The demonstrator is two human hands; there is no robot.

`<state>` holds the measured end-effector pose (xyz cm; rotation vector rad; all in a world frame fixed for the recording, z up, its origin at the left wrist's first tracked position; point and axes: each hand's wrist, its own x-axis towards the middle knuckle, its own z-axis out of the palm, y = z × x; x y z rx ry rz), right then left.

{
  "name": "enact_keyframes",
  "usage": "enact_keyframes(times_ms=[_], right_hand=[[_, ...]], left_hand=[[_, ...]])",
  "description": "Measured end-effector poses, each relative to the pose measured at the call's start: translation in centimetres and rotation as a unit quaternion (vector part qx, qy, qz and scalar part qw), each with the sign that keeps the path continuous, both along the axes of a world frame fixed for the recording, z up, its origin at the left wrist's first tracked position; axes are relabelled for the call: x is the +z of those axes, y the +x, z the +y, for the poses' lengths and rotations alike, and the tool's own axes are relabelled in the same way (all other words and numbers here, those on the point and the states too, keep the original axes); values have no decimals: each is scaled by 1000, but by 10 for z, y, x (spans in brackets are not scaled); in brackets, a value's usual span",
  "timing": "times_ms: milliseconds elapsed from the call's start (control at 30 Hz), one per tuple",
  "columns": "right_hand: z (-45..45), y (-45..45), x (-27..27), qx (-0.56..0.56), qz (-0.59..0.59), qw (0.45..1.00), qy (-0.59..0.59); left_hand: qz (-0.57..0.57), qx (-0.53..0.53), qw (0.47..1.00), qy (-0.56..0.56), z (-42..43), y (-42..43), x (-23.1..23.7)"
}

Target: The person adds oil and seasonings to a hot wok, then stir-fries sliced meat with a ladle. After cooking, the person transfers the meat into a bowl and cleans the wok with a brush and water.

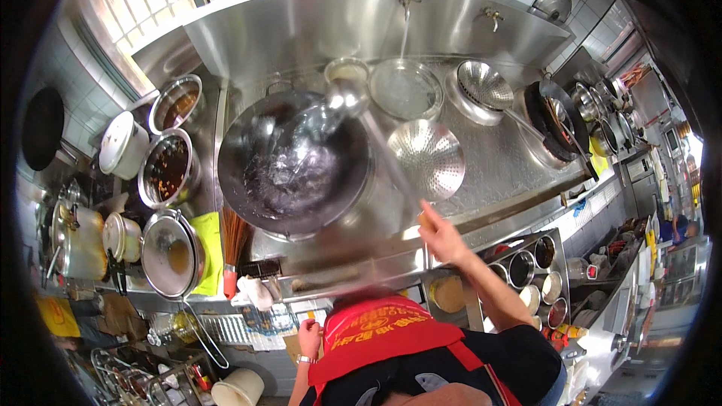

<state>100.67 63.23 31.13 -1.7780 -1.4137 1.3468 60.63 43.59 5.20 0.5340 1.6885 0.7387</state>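
My right hand (443, 239) grips the handle of a long steel ladle (389, 160). The ladle's blurred bowl is over the far right rim of a large dark wok (240, 175). A clear splash, apparently water, falls from it, and churning liquid covers the wok's bottom. My left hand (309, 338), with a band on the wrist, hangs by the red apron (383, 344). Its fingers are curled, and nothing shows in them. Right of the wok, a perforated steel strainer (427, 159) lies on the steel range top (485, 163). Behind it, a tap (407, 3) runs into a round water-filled basin (405, 90).
Left of the wok stand steel bowls of dark sauce (168, 168), a lidded white pot (123, 144), a mesh strainer (169, 254) and a bamboo wok brush (232, 242). Rightward are a second perforated ladle (486, 84), a pan stack (555, 118) and seasoning tins (522, 265).
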Motion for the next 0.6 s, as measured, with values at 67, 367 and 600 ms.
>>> enact_keyframes(times_ms=[67,367,600], right_hand=[[45,45,-15,-43,-8,988,145],[249,120,24,-204,-3,954,221],[174,166,-62,-125,-81,979,142]], left_hand=[[-15,-19,998,53,25,26,24],[-62,-322,925,190,135,163,61],[-82,-435,881,168,164,281,26]])
